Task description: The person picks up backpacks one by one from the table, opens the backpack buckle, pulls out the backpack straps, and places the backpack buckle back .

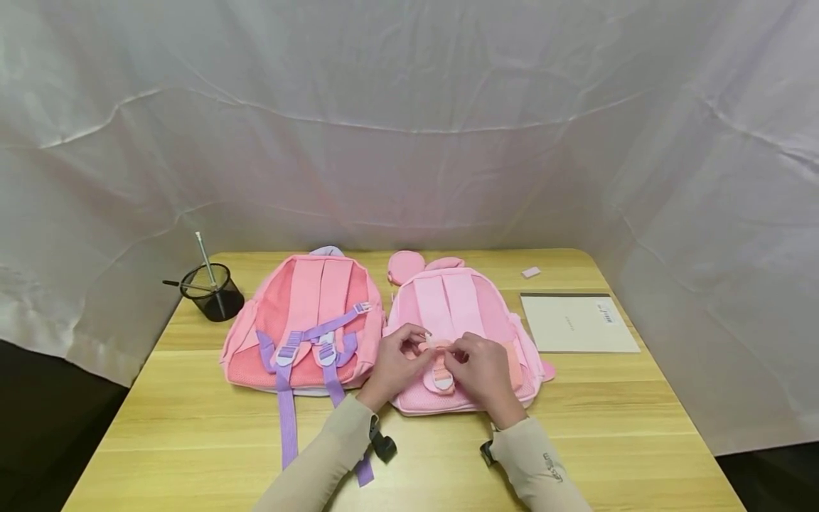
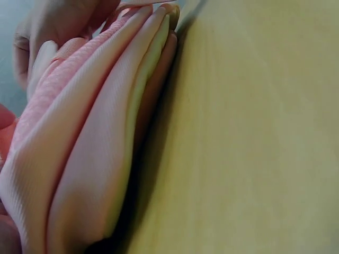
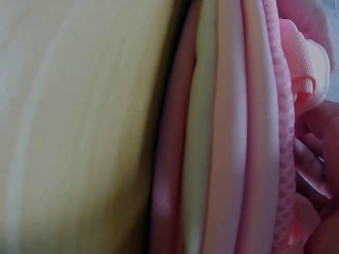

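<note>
A light pink backpack (image 1: 486, 313) lies on the table with its shoulder straps facing up. Over its lower back my left hand (image 1: 398, 364) pinches an orange strap (image 1: 437, 344) near a pale buckle piece. From the other side my right hand (image 1: 481, 366) pinches the same strap, thumb and finger together. Just below the fingertips sits a white strap adjuster (image 1: 443, 384). In the right wrist view, strap webbing (image 3: 297, 58) stands out from the mesh back, beside the fingers. The left wrist view shows the bag's layered bottom edge (image 2: 100, 137) close up.
Left of it lies a coral backpack (image 1: 367, 284) with purple straps (image 1: 286, 419) trailing over the table. A black mesh pen cup (image 1: 220, 304) holds pens at far left. A notebook (image 1: 576, 327) and a small eraser (image 1: 530, 272) lie right. A round pink pouch (image 1: 406, 267) sits behind.
</note>
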Available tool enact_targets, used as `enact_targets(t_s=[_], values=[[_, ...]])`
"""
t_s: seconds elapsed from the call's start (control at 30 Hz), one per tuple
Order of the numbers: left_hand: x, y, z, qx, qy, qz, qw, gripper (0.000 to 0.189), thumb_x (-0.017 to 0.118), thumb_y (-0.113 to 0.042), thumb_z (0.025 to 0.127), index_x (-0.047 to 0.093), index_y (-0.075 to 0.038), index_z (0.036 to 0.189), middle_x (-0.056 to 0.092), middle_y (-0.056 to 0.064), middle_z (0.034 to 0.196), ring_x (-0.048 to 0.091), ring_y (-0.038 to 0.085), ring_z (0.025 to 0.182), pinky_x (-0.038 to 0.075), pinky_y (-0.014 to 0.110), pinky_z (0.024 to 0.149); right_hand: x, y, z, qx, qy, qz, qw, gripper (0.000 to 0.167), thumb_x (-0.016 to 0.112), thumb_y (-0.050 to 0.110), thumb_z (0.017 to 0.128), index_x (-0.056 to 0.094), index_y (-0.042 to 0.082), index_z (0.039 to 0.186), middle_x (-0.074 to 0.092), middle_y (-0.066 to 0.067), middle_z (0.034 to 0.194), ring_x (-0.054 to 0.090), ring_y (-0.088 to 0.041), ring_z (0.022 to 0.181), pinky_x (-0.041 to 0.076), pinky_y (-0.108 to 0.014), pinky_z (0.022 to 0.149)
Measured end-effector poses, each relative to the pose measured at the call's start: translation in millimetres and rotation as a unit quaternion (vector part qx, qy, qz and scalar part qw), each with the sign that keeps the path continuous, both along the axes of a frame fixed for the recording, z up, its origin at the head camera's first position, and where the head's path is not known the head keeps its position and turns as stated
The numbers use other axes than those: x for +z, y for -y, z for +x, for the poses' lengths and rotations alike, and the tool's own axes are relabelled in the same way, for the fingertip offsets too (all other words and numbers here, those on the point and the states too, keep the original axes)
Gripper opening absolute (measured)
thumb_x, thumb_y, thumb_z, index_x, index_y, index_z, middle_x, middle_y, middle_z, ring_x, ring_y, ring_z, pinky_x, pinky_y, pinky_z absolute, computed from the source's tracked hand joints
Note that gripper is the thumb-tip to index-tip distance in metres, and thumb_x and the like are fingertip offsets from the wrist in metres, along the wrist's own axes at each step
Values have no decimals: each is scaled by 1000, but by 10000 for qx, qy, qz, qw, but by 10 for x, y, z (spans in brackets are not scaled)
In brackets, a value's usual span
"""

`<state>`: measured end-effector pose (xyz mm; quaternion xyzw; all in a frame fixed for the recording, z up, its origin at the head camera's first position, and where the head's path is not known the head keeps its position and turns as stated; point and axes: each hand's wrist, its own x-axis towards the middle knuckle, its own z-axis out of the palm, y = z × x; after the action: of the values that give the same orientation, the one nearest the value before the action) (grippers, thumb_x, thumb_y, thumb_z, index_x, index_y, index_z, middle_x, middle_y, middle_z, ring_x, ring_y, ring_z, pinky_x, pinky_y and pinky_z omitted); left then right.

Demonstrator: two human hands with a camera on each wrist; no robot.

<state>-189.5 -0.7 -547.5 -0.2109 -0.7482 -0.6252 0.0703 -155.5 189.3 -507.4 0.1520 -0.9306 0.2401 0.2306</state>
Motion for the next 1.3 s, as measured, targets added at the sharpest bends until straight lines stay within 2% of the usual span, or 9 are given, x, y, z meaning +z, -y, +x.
enact_targets(t_s=[0.13,0.3,0.47,0.73,0.83,1.07,1.2,1.3], values=[[28,-2,7,56,59,252,9997,26,84,-5,84,73,-6,107,74,8,89,65,12,77,56,25,70,-10,-15,9,-117,-122,-64,9998,7,82,12,76,77,16,77,58,8,66,49,-5,56,40,-24,53],[47,-3,23,21,197,381,9991,28,84,-2,82,73,-5,108,74,11,90,63,10,77,54,23,69,5,37,2,41,-421,46,9991,11,89,20,79,79,17,84,60,8,70,52,-3,56,39,-23,51],[56,15,28,157,253,295,9991,30,83,0,82,72,-4,109,73,12,91,61,9,76,52,20,68,11,119,-27,55,-622,111,9980,7,86,15,78,79,15,76,62,6,68,56,-5,54,42,-24,49],[97,62,26,222,70,202,9995,25,84,-2,83,73,-9,105,75,6,87,66,13,77,58,29,72,-18,77,-17,-284,-569,-47,9980,12,84,11,73,73,14,67,57,6,63,51,-7,52,42,-26,49],[100,69,40,205,56,146,9997,25,84,-4,83,73,-10,105,75,4,87,67,12,78,58,28,73,-24,49,-2,-315,-584,-67,9978,14,84,9,71,72,13,66,56,5,63,51,-7,52,42,-26,50],[106,68,69,180,128,193,9996,25,84,-3,83,73,-7,105,75,6,87,66,11,77,58,30,73,12,92,12,-85,-541,-43,9985,11,87,18,78,79,15,84,57,6,72,48,-4,55,37,-23,49],[104,52,76,196,183,168,9995,26,83,0,83,73,-3,106,75,10,87,65,11,77,59,34,72,7,125,17,-17,-618,-68,9981,10,91,20,78,82,16,82,54,9,71,45,-2,54,35,-22,49],[116,36,86,234,185,89,9995,26,82,2,83,72,2,107,75,15,88,65,12,77,59,40,72,2,119,26,-54,-469,-122,9988,9,91,21,79,83,16,80,53,10,70,46,-2,54,36,-22,49]])
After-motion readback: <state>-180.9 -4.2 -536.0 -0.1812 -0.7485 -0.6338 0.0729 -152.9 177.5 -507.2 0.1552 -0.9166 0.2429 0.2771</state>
